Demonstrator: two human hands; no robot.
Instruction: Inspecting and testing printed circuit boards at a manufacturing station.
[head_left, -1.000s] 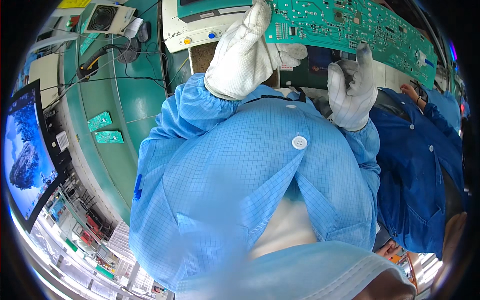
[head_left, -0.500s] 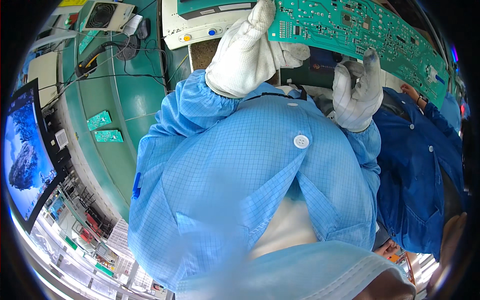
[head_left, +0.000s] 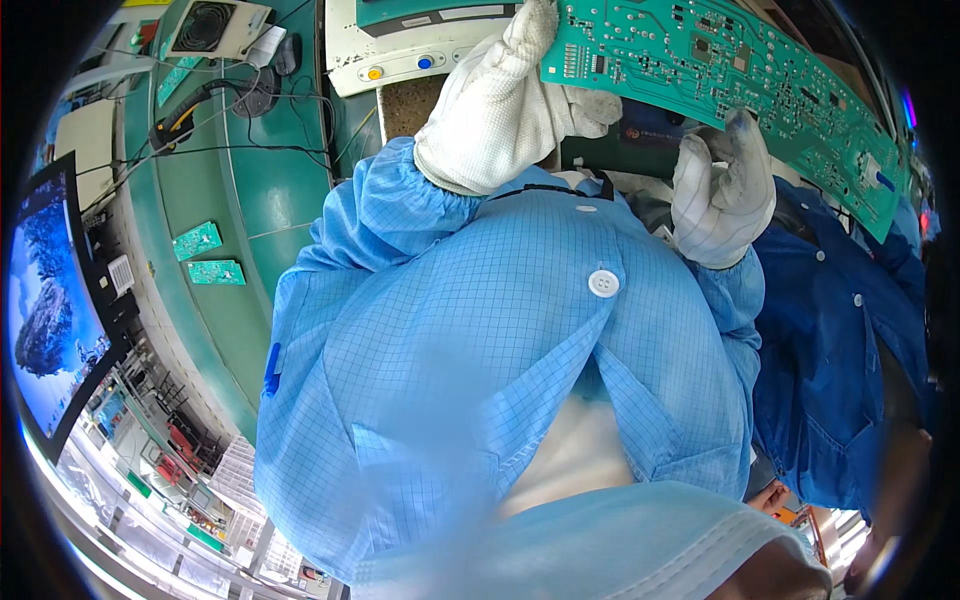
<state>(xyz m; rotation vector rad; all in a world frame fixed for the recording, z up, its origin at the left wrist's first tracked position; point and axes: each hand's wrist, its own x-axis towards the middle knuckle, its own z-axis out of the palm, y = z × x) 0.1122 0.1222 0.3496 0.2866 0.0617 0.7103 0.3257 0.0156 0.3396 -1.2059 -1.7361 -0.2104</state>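
A long green circuit board [head_left: 690, 70], covered in small parts and solder points, is held up at the top of the head view. My left hand [head_left: 505, 110], in a white glove, grips its left end, thumb and fingers closed at the edge. Along the lower edge, my right hand [head_left: 725, 195] is curled, its gloved fingertips against the board. Smudges darken the right glove's fingertips. A white connector with a blue piece [head_left: 878, 172] sits near the board's right end.
Behind my left hand stands a cream machine [head_left: 400, 65] with a yellow and a blue button. Two small green boards [head_left: 215, 272] lie on the green bench at left, near a handheld scanner [head_left: 180, 125] and monitor [head_left: 60, 300]. A person in dark blue [head_left: 820, 350] is close on my right.
The circuit board has shifted slightly right, its right end dipping lower. My right hand has moved a little down and right, its fingers more curled. The neighbouring person's hand beside the board has left view.
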